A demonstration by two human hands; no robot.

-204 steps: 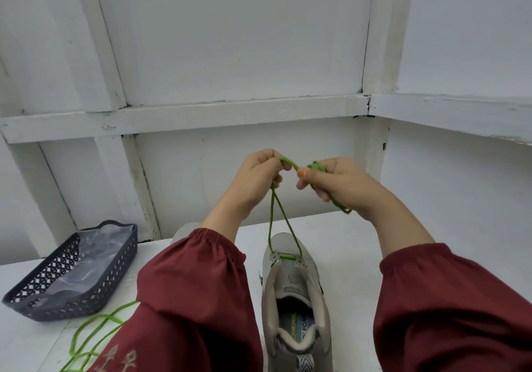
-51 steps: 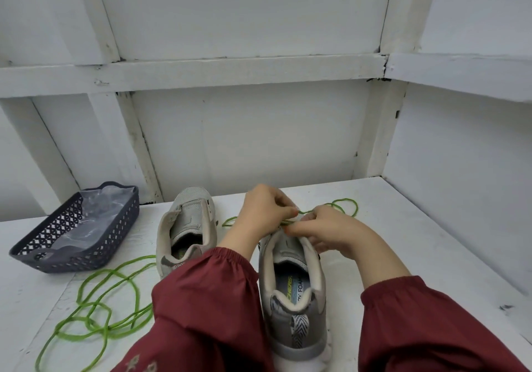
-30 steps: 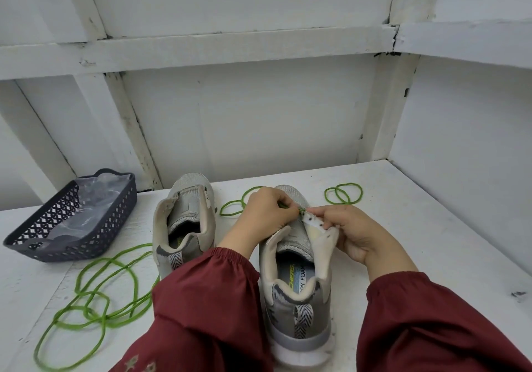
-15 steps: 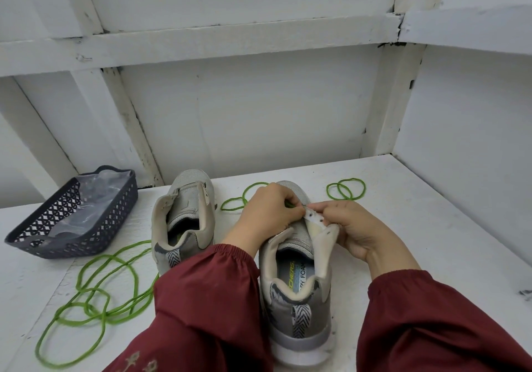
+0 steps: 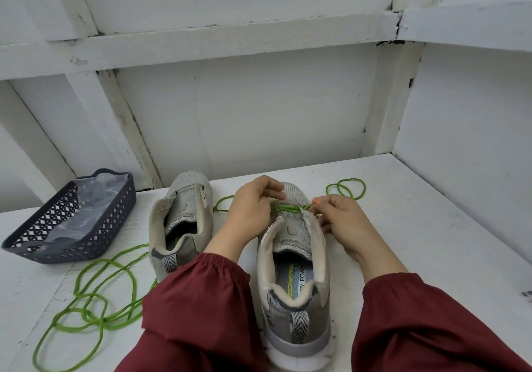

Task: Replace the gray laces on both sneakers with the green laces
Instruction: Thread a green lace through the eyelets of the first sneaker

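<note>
Head view: near sneaker (image 5: pixel 293 256) stands heel toward the wearer on the tabletop (image 5: pixel 431 242), with the green lace (image 5: pixel 288 208) crossing its lowest eyelets. Right hand (image 5: pixel 342 219) — grip pinched tight on the lace at the right eyelet row. Left hand (image 5: pixel 253 207) curls at the lace's other end; whether its grip has the lace cannot be told. Recommended: draw both ends even and flat before threading the next eyelets — no twist.

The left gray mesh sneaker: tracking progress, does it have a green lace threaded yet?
No, the left gray mesh sneaker has bare eyelets; a loose green lace lies beside it.
</note>
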